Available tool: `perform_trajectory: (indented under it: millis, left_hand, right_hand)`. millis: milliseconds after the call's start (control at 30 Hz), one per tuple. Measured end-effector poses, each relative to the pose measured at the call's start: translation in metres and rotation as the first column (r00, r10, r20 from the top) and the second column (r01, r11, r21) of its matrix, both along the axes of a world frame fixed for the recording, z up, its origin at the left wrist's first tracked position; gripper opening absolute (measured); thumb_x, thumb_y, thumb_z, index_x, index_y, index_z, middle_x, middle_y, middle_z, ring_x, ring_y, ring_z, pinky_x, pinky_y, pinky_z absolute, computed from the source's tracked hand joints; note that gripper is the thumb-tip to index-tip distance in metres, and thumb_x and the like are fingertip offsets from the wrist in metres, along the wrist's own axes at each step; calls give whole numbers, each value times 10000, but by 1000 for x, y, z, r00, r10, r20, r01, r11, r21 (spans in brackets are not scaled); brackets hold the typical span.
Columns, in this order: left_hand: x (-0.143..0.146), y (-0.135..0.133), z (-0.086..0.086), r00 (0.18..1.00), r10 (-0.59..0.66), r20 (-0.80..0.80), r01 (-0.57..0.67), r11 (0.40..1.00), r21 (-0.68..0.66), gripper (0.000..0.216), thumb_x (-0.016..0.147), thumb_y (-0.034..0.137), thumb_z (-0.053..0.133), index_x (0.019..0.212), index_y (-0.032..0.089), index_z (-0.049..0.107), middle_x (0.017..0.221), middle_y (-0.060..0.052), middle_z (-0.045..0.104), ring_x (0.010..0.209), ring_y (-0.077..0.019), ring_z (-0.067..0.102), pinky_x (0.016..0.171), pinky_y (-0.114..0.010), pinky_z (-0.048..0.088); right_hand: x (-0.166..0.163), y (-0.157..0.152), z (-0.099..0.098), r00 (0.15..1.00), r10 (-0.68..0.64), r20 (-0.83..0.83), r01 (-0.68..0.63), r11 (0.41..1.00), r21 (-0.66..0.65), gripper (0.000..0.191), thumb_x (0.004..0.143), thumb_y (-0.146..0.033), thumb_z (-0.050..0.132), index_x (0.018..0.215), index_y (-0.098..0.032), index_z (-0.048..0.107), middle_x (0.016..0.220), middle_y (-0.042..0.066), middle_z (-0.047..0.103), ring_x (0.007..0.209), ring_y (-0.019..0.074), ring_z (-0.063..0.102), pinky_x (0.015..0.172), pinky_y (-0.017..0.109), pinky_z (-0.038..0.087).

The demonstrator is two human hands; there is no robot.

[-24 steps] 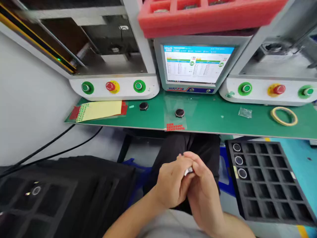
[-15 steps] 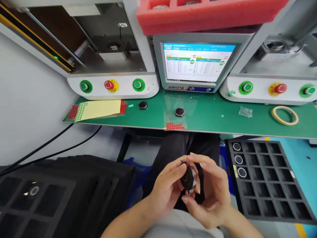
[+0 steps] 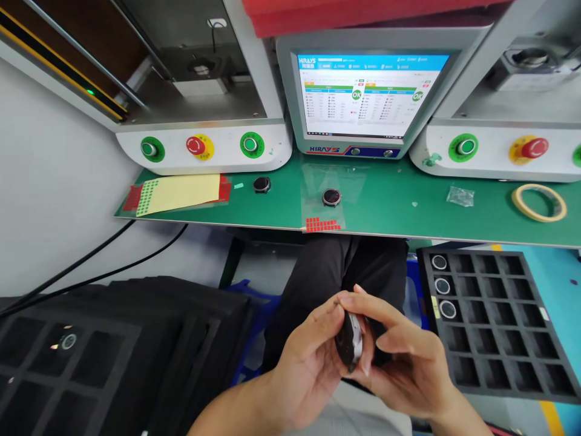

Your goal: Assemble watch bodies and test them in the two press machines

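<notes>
A round watch case [image 3: 349,341], dark on one face with a silvery rim, is held on edge above my lap. My left hand [image 3: 308,357] grips it, thumb on the dark face and fingers behind. The fingers of my right hand [image 3: 403,357] close around its top and lower edge from the other side, partly covering it. On the green bench two more watch cases lie apart: one with a dark face [image 3: 261,184] and another with a reddish-black face [image 3: 331,197], which rests on a clear sheet beside red stickers [image 3: 322,225].
A black compartment tray [image 3: 494,321] with several round parts stands at the right. Another black tray [image 3: 86,393] sits at lower left. Behind the bench edge are a monitor [image 3: 372,97], button panels [image 3: 200,148], a yellow sticker sheet [image 3: 184,195] and a tape roll [image 3: 517,203].
My right fingers have closed in over the top of the watch case, and the red spot at its top edge is now covered. The view has shifted slightly.
</notes>
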State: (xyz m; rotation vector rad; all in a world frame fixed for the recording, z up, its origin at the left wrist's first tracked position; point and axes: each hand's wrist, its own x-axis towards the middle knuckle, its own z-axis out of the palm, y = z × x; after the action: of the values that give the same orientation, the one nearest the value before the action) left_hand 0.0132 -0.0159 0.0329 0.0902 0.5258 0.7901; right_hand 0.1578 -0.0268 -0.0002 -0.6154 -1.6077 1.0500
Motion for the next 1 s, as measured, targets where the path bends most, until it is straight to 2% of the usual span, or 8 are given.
perform_trajectory:
  millis: [333, 533, 667, 733, 800, 900, 933, 1000]
  left_hand:
    - [-3, 1, -3, 999, 3, 33, -3, 1000, -3, 226, 903, 334, 615, 804, 133, 636, 664, -39, 594, 645, -112, 513, 604, -198, 374]
    - [4, 16, -13, 999, 8, -53, -7, 1000, 22, 263, 890, 332, 627, 747, 113, 655, 657, -43, 608, 660, -117, 527, 656, -217, 401]
    - [0, 47, -30, 955, -78, -286, 135, 974, 184, 426, 884, 549, 565, 960, 140, 657, 815, -80, 671, 774, -185, 610, 766, -295, 475]
    - [-6, 73, -41, 806, 95, -585, 163, 913, 373, 443, 888, 559, 548, 1093, 169, 599, 974, -92, 674, 915, -218, 626, 854, -330, 480]
    - [-10, 103, -53, 459, 403, -792, 282, 779, 559, 330, 917, 448, 541, 1117, 187, 558, 1071, -94, 648, 1003, -223, 612, 914, -341, 464]
    - [-7, 146, -71, -97, 736, -670, 643, 560, 522, 210, 908, 303, 513, 1064, 175, 568, 1091, -114, 633, 1045, -256, 589, 923, -369, 461]
    - [-2, 157, -77, -204, 784, -586, 725, 523, 448, 210, 890, 283, 522, 1059, 171, 577, 1097, -121, 634, 1052, -271, 582, 904, -372, 470]
    - [9, 174, -86, -317, 816, -484, 794, 507, 336, 254, 853, 261, 554, 1086, 164, 584, 1127, -132, 631, 1069, -297, 571, 869, -371, 483]
  right_hand:
    - [-2, 4, -11, 999, 17, -47, -17, 1000, 8, 452, 795, 19, 647, 1027, -276, 394, 1486, 19, 444, 1330, 234, 497, 1175, 466, 371]
    - [-7, 18, -24, 990, -143, -16, 144, 989, 23, 470, 831, -77, 676, 1120, -267, 358, 1315, 124, 565, 1222, 259, 588, 1092, 528, 443]
    - [-3, 30, -37, 951, -302, -66, 300, 953, -33, 456, 830, -47, 666, 1100, -257, 364, 1279, 124, 584, 1242, 244, 572, 1058, 460, 486]
    - [3, 37, -41, 922, -384, -44, 382, 923, -45, 465, 811, -4, 660, 1083, -252, 377, 1276, 118, 588, 1236, 231, 577, 1052, 421, 490]
    - [9, 46, -45, 885, -465, -12, 464, 884, -48, 470, 794, 25, 658, 1068, -246, 390, 1270, 114, 593, 1218, 219, 587, 1042, 394, 491]
    - [14, 56, -50, 841, -541, 21, 541, 840, -43, 463, 789, 35, 654, 1064, -238, 401, 1266, 116, 593, 1206, 212, 591, 1034, 390, 490]
    - [15, 59, -52, 836, -548, 32, 549, 835, -40, 460, 790, 34, 651, 1065, -237, 401, 1265, 118, 594, 1209, 215, 590, 1033, 397, 490]
    - [15, 62, -55, 833, -550, 60, 552, 834, -18, 453, 794, 30, 644, 1068, -236, 399, 1262, 122, 597, 1213, 221, 587, 1031, 411, 492]
